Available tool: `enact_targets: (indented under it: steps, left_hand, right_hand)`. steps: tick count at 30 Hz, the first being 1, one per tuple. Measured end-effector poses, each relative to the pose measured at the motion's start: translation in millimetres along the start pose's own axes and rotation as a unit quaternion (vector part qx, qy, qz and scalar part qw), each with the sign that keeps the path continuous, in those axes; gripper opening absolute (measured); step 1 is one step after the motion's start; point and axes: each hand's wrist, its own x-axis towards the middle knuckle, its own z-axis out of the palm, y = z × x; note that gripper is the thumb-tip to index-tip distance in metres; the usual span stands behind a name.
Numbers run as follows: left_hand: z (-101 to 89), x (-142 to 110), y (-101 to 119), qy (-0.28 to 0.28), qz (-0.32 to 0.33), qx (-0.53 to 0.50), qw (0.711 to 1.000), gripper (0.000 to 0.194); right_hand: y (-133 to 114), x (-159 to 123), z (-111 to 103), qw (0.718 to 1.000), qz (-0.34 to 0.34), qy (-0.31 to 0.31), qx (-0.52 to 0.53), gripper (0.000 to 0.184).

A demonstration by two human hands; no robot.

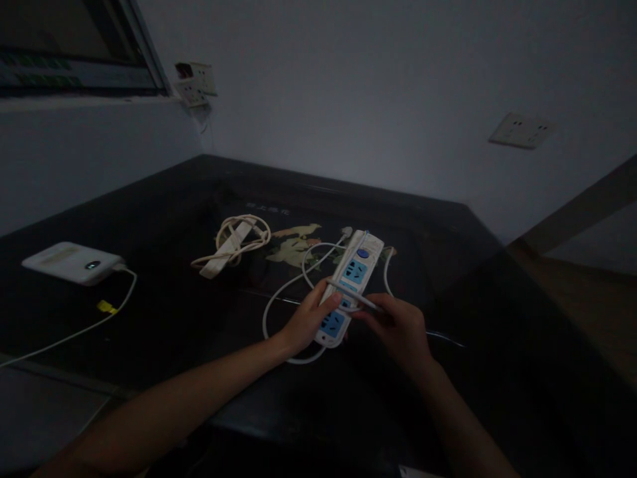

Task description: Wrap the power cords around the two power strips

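A white power strip (371, 240) with blue sockets and a dark blue switch lies slanted before me, its near end toward me. My left hand (309, 315) is closed on its left side, thumb over the top. The strip's white cord (355, 295) crosses over the middle sockets. My right hand (398, 325) pinches that cord at the strip's right edge. More of the cord loops out on the table to the left, and another part curves on the right. Its plug (346, 232) rests near the strip's far end.
A second power strip (226, 255), wrapped in its cord, lies left on the dark table (199, 338). A white power bank (74, 262) with a cable and yellow tag (106, 307) is farther left. Wall sockets (521, 131) are on the wall behind, and a window (79, 46) is upper left.
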Motion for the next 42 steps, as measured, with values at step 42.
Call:
enact_targets:
  steps: [42]
  left_hand:
    - [-16.7,19,-1,0.006,-0.031,-0.041,0.999,0.048]
  right_hand:
    - [-14,-1,-1,0.997,0.042,0.045,0.056,0.019]
